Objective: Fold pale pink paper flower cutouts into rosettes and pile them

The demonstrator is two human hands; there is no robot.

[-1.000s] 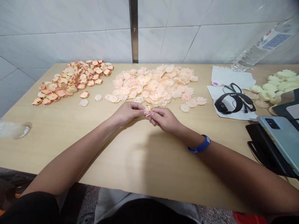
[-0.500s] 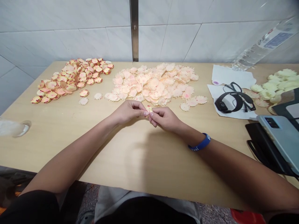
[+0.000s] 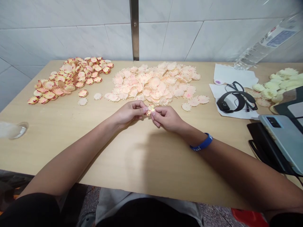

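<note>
Between my hands is a small frilly cream piece [image 3: 150, 110] with some red on it. My left hand [image 3: 133, 111] pinches its left side between thumb and fingers. On its right side, my right hand [image 3: 166, 118] grips it the same way, with a blue wristband [image 3: 201, 142] further up that arm. Just beyond my hands lies a wide heap of pale pink frilly discs [image 3: 153, 82]. A second heap of red-edged discs [image 3: 68, 77] spreads at the back left, with a few single discs between the heaps.
At the left edge lies a clear cup [image 3: 17, 130]. White papers [image 3: 234, 74] with glasses and a black band [image 3: 236, 101], a leaning bottle [image 3: 265, 44], greenish discs [image 3: 284, 82] and a phone [image 3: 282, 135] on a black case occupy the right side.
The fingertips of my left hand have shifted slightly left, and more of the small piece shows between my hands. The whole view has moved a little.
</note>
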